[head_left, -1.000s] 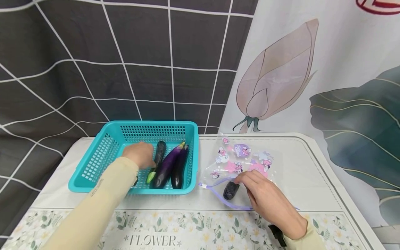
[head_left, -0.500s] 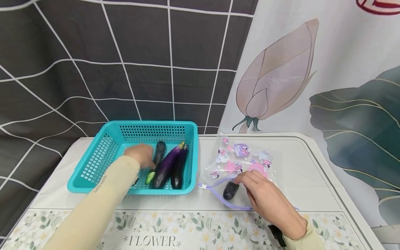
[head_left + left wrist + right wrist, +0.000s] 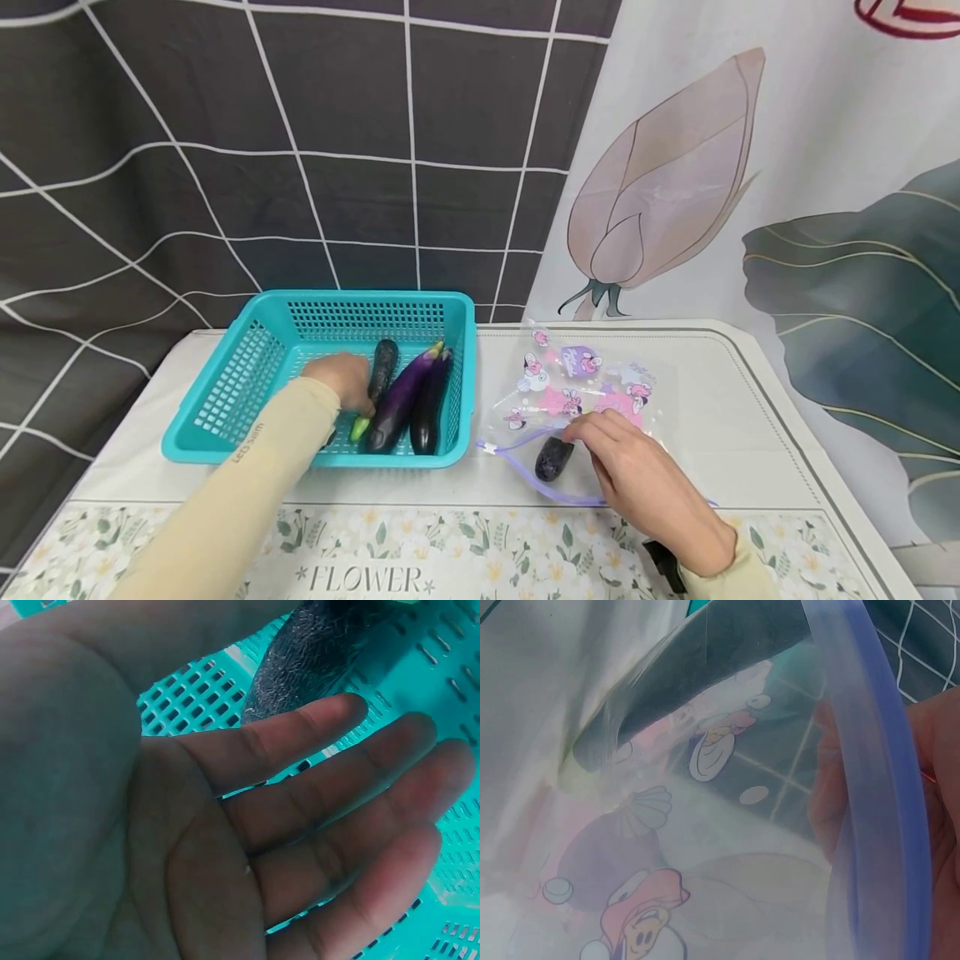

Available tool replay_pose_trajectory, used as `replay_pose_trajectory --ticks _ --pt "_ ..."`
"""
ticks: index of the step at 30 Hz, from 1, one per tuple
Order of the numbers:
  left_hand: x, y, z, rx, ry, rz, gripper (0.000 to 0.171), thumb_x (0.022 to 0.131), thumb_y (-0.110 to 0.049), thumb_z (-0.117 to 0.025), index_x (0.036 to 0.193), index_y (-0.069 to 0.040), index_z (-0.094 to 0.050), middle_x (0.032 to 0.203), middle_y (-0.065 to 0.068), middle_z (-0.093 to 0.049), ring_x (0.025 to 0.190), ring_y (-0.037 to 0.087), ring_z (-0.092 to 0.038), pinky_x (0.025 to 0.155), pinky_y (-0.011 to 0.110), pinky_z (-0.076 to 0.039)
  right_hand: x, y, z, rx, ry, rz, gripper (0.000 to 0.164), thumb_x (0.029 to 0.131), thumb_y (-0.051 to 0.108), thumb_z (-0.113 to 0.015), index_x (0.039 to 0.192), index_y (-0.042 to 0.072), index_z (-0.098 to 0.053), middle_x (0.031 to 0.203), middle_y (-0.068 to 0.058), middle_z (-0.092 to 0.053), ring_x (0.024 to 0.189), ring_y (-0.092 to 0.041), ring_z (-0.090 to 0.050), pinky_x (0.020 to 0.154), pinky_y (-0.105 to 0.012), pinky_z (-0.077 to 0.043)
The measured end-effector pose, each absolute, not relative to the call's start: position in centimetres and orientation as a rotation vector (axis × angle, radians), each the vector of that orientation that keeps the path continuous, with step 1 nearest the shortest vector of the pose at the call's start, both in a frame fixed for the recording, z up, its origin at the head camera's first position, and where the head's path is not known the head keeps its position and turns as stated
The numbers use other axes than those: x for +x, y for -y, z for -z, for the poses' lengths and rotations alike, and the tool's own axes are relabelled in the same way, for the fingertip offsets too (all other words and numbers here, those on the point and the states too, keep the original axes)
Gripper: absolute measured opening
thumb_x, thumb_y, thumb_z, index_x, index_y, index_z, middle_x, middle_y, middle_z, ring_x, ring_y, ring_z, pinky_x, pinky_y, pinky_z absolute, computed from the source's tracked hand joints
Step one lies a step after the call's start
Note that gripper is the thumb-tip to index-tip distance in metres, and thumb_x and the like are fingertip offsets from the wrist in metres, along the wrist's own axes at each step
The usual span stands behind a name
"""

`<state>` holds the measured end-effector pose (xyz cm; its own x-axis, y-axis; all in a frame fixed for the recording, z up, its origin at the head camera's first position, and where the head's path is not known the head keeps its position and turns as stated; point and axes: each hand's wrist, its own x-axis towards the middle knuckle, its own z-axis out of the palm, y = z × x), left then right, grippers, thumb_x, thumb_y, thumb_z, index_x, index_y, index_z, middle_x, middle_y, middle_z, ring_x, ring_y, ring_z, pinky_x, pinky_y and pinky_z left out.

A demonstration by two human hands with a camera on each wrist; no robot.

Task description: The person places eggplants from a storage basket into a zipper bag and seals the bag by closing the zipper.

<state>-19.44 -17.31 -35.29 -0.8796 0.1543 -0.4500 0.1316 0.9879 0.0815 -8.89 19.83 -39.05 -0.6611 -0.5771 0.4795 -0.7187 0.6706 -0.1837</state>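
- Dark curtain (image 3: 352,192) with white grid lines hangs behind, beside a pale curtain (image 3: 697,50) printed with a bud and leaves; below them stands a bench (image 3: 750,433) under a white cover with a floral strip lettered FLOWER.
- Compared with 1 s ago, the left hand (image 3: 337,377) has shifted slightly right and toward the near end of the dark vegetable (image 3: 385,364); the right hand (image 3: 637,462) and the bag keep their places.
- Perforated, rigid turquoise plastic forms the basket (image 3: 352,295).
- Fine wrinkles and glints cover the dark vegetable, whose near end is pale green; 2 smooth, glossy eggplants lie to its right, a purple eggplant (image 3: 405,396) and a blackish eggplant (image 3: 432,404).
- Clear film with pink and lilac cartoon prints makes the bag (image 3: 577,358), edged by a lilac zip strip (image 3: 525,472).
- Left: 4 fingers (image 3: 322,787) lie loosely extended, the dark vegetable between them and the thumb; contact cannot be told.
- Right: fingers bend at the bag's raised mouth, just beside a dark piece (image 3: 553,458) there; whether they pinch anything cannot be told.
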Motion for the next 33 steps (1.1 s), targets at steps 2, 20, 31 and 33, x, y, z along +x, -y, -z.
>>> replay_pose_trajectory --ticks 2,20,31,33 --pt "-19.5 17.3 35.4 0.195 -2.656 -0.064 0.024 0.077 -0.023 -0.083 0.078 -0.007 -0.066 0.076 0.007 -0.065 0.073 0.023 -0.06 0.072 0.043 -0.056 -8.9 -19.8 39.0 1.016 2.504 -0.508 0.031 0.083 -0.008 -0.056 0.106 0.011 -0.066 0.107 0.002 -0.066 0.098 -0.014 -0.062 0.081 -0.031 -0.053" --pt "-19.6 17.2 36.2 0.209 -2.619 -0.119 0.016 0.074 -0.011 -0.078 0.08 -0.004 -0.065 0.075 0.008 -0.063 0.07 0.023 -0.06 0.064 0.036 -0.054 -8.9 -19.8 39.0 1.018 2.501 -0.509 0.027 0.093 0.0 -0.045 0.106 0.011 -0.066 0.108 0.001 -0.066 0.099 -0.014 -0.062 0.082 -0.031 -0.053" --pt "-19.6 17.4 36.2 0.224 -2.601 -0.14 0.014 0.075 -0.01 -0.077 0.077 -0.005 -0.064 0.073 0.007 -0.063 0.067 0.022 -0.059 0.061 0.033 -0.053 -8.9 -19.8 39.0 1.017 2.513 -0.51 0.034 0.081 -0.01 -0.057 0.106 0.011 -0.066 0.108 0.001 -0.065 0.1 -0.015 -0.062 0.082 -0.032 -0.053" --pt "-19.6 17.5 36.1 0.233 -2.602 -0.133 0.013 0.076 -0.011 -0.076 0.074 -0.006 -0.064 0.071 0.007 -0.063 0.065 0.021 -0.059 0.06 0.033 -0.052 -8.9 -19.8 39.0 1.017 2.514 -0.511 0.034 0.08 -0.011 -0.057 0.106 0.01 -0.066 0.108 0.0 -0.066 0.1 -0.015 -0.062 0.082 -0.032 -0.054"
